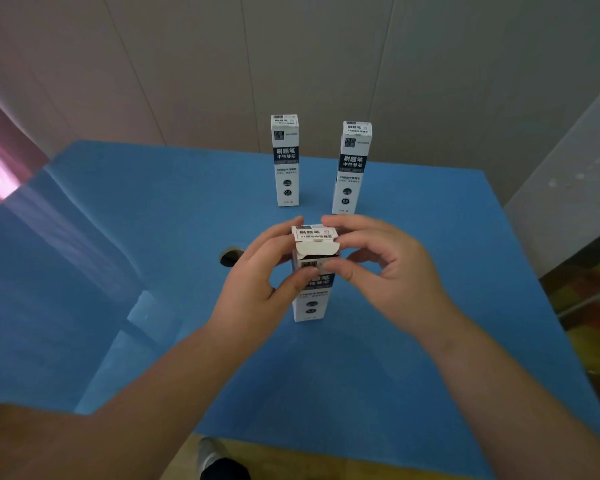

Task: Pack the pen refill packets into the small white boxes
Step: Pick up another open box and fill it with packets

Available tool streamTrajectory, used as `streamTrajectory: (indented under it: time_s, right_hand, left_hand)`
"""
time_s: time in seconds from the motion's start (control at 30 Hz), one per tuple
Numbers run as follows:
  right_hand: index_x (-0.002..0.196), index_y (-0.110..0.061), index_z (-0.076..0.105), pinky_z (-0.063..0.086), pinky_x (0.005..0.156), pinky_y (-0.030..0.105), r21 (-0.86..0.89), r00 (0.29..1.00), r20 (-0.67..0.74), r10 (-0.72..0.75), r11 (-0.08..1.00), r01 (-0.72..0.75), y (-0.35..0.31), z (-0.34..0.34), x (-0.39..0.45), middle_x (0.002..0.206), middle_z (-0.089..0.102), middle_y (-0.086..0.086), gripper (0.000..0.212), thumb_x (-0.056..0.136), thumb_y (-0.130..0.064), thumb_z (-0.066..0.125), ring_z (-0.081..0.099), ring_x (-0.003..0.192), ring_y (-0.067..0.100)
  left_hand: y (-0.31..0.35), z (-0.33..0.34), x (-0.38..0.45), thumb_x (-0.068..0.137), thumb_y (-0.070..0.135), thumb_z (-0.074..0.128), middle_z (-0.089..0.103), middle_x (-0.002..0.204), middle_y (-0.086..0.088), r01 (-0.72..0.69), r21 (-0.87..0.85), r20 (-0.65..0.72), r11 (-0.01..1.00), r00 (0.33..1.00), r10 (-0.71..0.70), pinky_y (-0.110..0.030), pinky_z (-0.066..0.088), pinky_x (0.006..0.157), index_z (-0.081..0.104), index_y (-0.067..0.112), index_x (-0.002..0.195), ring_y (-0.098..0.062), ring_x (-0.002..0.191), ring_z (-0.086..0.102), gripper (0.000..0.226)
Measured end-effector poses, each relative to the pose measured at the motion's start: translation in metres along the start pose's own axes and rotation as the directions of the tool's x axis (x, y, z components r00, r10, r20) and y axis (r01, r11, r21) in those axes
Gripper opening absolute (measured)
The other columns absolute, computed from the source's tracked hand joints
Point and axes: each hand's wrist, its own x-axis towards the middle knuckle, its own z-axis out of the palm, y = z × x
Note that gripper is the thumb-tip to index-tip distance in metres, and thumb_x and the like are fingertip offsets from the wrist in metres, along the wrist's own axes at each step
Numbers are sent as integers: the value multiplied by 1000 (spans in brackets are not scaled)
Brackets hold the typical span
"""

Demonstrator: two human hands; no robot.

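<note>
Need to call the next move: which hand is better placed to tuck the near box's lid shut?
Probably the right hand: its fingers rest at the half-open lid, while the left hand grips the box steady.

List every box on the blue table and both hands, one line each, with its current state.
near box: upright on the blue table, top flap open, folded toward the camera
far left box: upright, top closed, untouched
far right box: upright, top closed, untouched
left hand: grips the near box near its top
right hand: fingers curled at the flap, pinching the box top
</note>
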Motion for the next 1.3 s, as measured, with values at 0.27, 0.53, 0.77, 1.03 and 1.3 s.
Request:
streamTrajectory:
  time_s: [0.27, 0.53, 0.77, 1.03, 1.3]
  right_hand:
    - [88, -37, 72, 59, 80, 51, 128, 993, -68, 92, 988, -83, -8, 7, 4, 120, 71, -13, 7, 92, -35, 67, 69, 108, 22]
    - [92, -30, 62, 60, 80, 52, 169, 988, -75, 136, 978, -122, -1, 10, 1, 122, 69, -11, 10, 88, -32, 72, 68, 110, 22]
    - [102, -26, 67, 57, 83, 29, -28, 999, 32, -43, 999, 44, 5, 5, 4, 132, 59, -6, 9, 95, -30, 66, 61, 120, 18]
    - [110, -47, 50, 57, 91, 27, 101, 993, 64, 104, 989, -110, 22, 17, -4, 133, 60, -22, 30, 89, -36, 69, 60, 125, 9]
    - [125, -53, 49, 57, 95, 29, 9, 915, 174, 365, 928, -373, 81, 23, -35, 129, 62, -30, 54, 90, -18, 73, 54, 126, -8]
  left_hand:
    - [16, -2, -1, 100, 30, 59, 56, 145, 18, -70, -133, -141, 989, 989, 51, -28, 51, 103, 51, 53, 119, -14, 132, 58, 31]
    - [15, -6, 2, 101, 21, 55, 62, 130, 11, -115, 54, -117, 992, 986, 121, -18, 51, 95, 65, 26, 112, -8, 120, 63, 16]
    - [11, -4, 5, 99, 24, 60, 63, 130, 10, -117, 81, -100, 990, 987, 125, -29, 55, 96, 70, 22, 106, -12, 120, 64, 12]
    - [-16, 6, -14, 95, 8, 70, 53, 145, 22, 91, -83, 1, 992, 996, -92, -23, 48, 105, 41, 51, 144, -10, 135, 54, 72]
    - [-46, 34, -11, 94, 8, 71, 59, 117, 45, 328, 76, 238, 942, 911, -336, 0, 44, 83, 47, 70, 114, 20, 112, 57, 69]
